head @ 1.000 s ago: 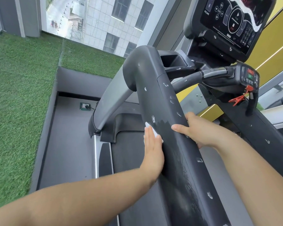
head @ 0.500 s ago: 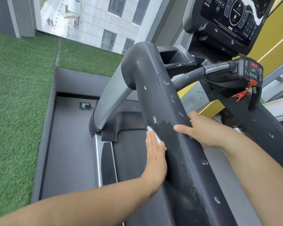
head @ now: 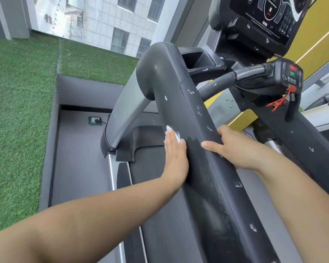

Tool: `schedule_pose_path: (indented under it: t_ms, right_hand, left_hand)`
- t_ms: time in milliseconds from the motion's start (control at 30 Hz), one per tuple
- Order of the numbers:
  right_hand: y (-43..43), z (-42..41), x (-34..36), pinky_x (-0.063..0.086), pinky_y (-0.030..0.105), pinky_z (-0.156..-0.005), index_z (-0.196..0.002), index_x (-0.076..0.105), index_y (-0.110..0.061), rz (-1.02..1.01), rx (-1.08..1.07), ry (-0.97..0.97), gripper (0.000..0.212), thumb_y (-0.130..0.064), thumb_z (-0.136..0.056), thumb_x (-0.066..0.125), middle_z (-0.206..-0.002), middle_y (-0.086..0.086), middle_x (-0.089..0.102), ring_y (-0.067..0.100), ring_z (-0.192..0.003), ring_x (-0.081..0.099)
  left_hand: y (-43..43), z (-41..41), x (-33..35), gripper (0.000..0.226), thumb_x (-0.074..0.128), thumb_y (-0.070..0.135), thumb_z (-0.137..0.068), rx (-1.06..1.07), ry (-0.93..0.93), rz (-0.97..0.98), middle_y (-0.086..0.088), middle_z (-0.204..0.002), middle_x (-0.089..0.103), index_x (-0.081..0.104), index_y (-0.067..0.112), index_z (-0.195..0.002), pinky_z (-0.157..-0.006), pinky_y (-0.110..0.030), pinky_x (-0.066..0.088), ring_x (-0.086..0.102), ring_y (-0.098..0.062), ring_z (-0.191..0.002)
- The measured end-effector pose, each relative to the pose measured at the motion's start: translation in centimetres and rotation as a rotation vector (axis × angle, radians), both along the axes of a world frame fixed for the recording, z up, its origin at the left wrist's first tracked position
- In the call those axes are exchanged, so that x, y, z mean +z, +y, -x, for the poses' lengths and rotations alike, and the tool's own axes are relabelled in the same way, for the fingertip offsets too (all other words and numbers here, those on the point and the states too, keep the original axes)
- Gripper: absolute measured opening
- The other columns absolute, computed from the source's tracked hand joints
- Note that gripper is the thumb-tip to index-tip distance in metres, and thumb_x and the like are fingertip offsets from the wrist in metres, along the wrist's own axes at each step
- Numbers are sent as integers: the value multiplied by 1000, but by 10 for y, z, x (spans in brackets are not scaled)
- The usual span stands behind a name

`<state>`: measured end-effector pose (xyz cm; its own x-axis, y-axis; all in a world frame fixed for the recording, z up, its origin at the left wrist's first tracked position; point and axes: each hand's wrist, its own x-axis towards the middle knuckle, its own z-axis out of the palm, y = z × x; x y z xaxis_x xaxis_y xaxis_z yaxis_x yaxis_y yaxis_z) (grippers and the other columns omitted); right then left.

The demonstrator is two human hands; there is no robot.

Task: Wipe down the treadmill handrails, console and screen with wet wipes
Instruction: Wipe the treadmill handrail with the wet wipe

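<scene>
- Two hands on the black handrail.
- We see our left hand flat, fingers straight, pressing the white wet wipe against the rail's left side.
- Our right hand grips the rail opposite, thumb across its top.
- Wet streaks on the rail nearer us; console at upper right.

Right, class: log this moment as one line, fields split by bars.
step: wiping handrail | left hand: flat, presses wet wipe to its side | right hand: grips handrail | wet streaks below hands, white spots above
</scene>
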<state>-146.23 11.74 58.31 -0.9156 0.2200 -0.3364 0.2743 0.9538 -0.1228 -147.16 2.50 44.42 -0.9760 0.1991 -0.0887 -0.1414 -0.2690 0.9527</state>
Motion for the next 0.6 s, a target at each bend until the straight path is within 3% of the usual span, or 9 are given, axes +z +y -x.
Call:
schedule_pose_path:
  t_ms: [100, 200, 367, 600]
  right_hand:
    - [1, -1, -1, 51, 37, -70, -112, 41, -16, -43, 15, 18, 49, -59, -89, 49, -91, 6, 58, 24, -81, 60]
    - [1, -1, 0, 53, 41, -75, -115, 41, -17, -40, 9, 8, 52, -60, -87, 49, -94, 6, 59, 24, -84, 61]
    - [1, 0, -2, 52, 40, -79, -116, 41, -17, -3, 4, 20, 52, -58, -88, 51, -99, 4, 59, 23, -90, 60]
    - [1, 1, -1, 46, 32, -60, -112, 41, -18, 22, -7, 14, 46, -56, -88, 52, -89, 0, 52, 18, -80, 57]
  left_hand:
    - [2, -17, 6, 51, 19, 31, -103, 16, 107, 70, 24, -152, -16, -10, 35, -146, -114, -19, -7, -16, 3, -141]
    - [3, -49, -3, 58, 21, 31, -103, -34, 198, 122, 28, -147, -28, -17, 30, -147, -100, -1, -13, -26, 10, -134]
    - [-1, 1, 9, 56, 19, 35, -103, -17, 103, 97, 33, -145, -21, -18, 35, -146, -108, -19, -10, -22, 8, -135]
    - [5, -35, 2, 56, 22, 26, -104, -49, 342, 200, 24, -145, -31, -20, 31, -141, -102, -5, -19, -33, 9, -131]
